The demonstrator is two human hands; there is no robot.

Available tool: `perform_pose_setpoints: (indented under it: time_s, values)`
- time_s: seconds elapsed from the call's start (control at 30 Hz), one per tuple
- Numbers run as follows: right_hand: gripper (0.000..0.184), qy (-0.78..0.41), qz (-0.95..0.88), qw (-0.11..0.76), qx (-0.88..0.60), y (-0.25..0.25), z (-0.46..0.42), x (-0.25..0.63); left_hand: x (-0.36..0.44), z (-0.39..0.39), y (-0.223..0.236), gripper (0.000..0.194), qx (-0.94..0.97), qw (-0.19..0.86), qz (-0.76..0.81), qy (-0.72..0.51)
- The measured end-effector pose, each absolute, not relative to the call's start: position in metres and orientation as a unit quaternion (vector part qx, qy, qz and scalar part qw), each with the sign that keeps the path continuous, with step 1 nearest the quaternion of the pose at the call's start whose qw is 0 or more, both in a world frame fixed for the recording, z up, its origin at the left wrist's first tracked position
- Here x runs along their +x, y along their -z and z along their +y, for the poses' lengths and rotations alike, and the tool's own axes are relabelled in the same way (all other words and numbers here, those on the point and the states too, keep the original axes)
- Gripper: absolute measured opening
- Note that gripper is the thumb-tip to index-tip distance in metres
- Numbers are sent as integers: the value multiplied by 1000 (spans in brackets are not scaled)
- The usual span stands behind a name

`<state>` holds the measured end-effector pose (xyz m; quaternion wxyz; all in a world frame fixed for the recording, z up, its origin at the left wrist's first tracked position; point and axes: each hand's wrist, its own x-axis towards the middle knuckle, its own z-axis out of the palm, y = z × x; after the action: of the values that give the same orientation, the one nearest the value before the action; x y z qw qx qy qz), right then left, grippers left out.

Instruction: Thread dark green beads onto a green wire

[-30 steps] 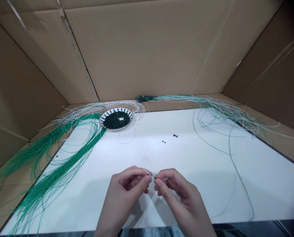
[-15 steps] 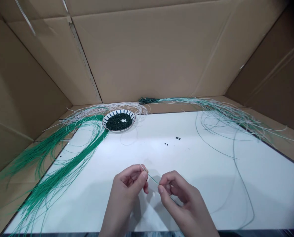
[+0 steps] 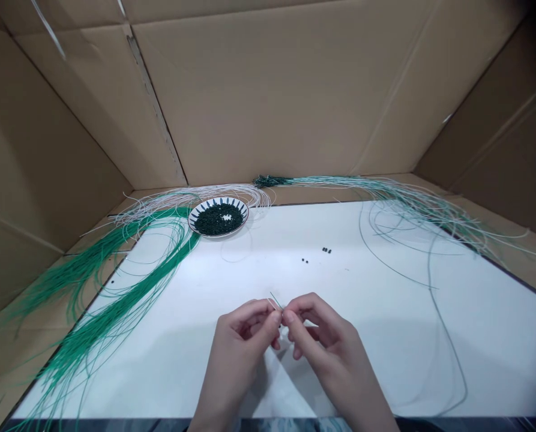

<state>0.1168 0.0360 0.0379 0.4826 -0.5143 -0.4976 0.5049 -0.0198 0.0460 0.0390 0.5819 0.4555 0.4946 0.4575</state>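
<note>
My left hand [image 3: 248, 336] is closed in a pinch, with a thin white cord end [image 3: 271, 302] poking up past its fingertips. My right hand [image 3: 324, 336] pinches a thin green cord [image 3: 275, 297], whose end crosses up and left beside the white one. Thumbs and forefingers of both hands nearly meet above the white board [image 3: 168, 354]. Exactly where the two cords cross is hidden by the fingertips. A small dark speck shows just under the left fingertips; I cannot tell what it is.
A striped dish [image 3: 196, 222] of dark beads stands at the back left. Green cords [image 3: 159, 270] fan out leftward, with white cords [image 3: 159, 209] behind. A bundle of beaded cords [image 3: 331, 180] runs along the back right. Several loose beads [image 3: 326, 250] lie mid-board. Cardboard walls [image 3: 272, 96] surround the board.
My right hand has moved left and slightly up until its fingertips almost touch the left ones. The green cord stretch between them has closed up, and its end now sticks up.
</note>
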Motion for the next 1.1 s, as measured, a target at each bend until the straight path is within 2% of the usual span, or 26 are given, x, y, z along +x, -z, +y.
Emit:
perform_pose_setpoints:
  time_s: [0.2,0.53,0.67,0.83,1.1]
  values:
    - [19,-517,-470,488,-523,-38,37,120,-15,43,-36,12,475,542,504,-475]
    - [16,-487,-515,487,-510,-30,39,123,-9,36,-32,17,541,466,501,-489]
    - [22,-507,-511,474,-507,-31,40,124,-13,38,-33,15,542,477,503,-476]
    - [27,-539,-501,457,-500,-37,37,126,-28,43,-38,11,472,553,508,-462]
    - [22,-503,-550,439,-501,-40,32,128,-25,39,-46,9,418,555,502,-515]
